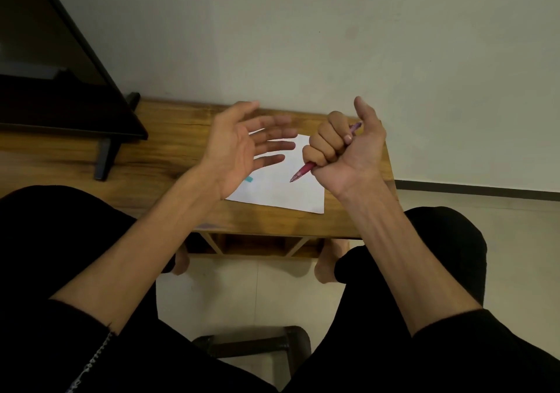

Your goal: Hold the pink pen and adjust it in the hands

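Observation:
My right hand (345, 147) is raised above the table with its fingers curled round a red and purple pen (303, 172), thumb sticking up; the pen's tip points down and left over a white sheet of paper (291, 189). My left hand (239, 147) hovers palm up over the left part of the sheet, fingers spread and straight, holding nothing. A small teal object (248, 179) lies on the paper, partly hidden by my left wrist.
The paper lies on a low wooden table (163, 156) against a pale wall. A dark screen on a stand (60, 89) occupies the table's left end. My knees in black trousers flank the table; bare feet show beneath it, and a dark stool (254, 344) sits below.

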